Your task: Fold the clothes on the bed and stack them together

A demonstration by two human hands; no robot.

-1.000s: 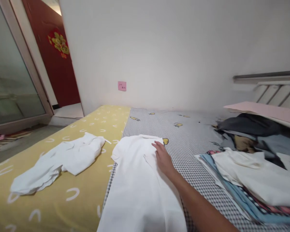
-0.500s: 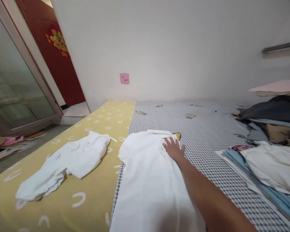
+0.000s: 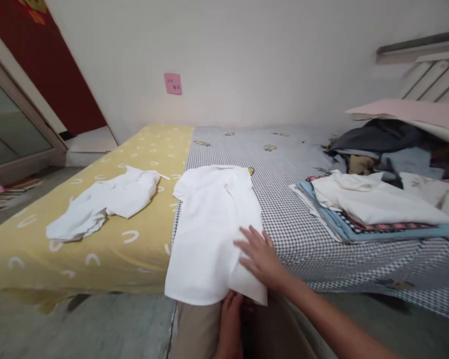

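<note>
A white short-sleeved shirt [image 3: 209,224] lies lengthwise on the bed, its collar end away from me and its hem hanging over the near edge by my knees. Fingers spread, my right hand [image 3: 260,257] is over the lower right part of the shirt; whether it touches the cloth is unclear. Down at the hem, my left hand [image 3: 232,311] has its fingers curled at the cloth's edge, partly hidden. To the left, a second white garment [image 3: 123,197] lies crumpled on the yellow sheet [image 3: 142,259].
On the right of the checked sheet [image 3: 284,199] sits a stack of folded clothes [image 3: 374,204]. Behind it are a dark clothes heap [image 3: 374,139] and a pink-topped board [image 3: 407,112]. A pink note [image 3: 172,84] is stuck on the wall. My knees [image 3: 198,324] are against the bed's near side.
My right hand has come back from the shirt's upper right toward its lower part. My left hand has come into view at the hem. The view has tilted down and drawn back.
</note>
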